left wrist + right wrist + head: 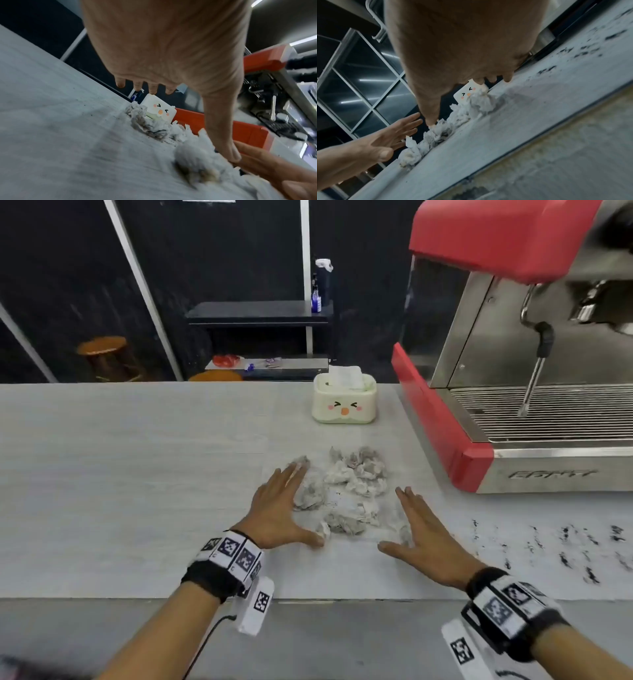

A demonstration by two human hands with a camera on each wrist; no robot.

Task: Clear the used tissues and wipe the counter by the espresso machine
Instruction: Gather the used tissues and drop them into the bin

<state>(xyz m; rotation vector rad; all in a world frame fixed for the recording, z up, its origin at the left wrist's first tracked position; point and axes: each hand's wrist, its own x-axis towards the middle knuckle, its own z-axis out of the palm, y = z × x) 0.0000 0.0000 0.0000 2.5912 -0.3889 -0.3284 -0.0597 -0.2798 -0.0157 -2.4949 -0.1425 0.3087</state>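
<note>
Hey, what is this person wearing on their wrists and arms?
Both forearms are bare, with no sleeves. Each wrist carries a black strap ringed by white blocks printed with black square markers, plus a white tab with another marker. A thin black cable trails from the left wrist's band.

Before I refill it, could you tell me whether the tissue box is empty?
Not empty: a white tissue sticks up from the tissue box.

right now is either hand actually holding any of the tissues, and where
Nothing is held: left hand and right hand lie open, flanking the used tissues.
</note>
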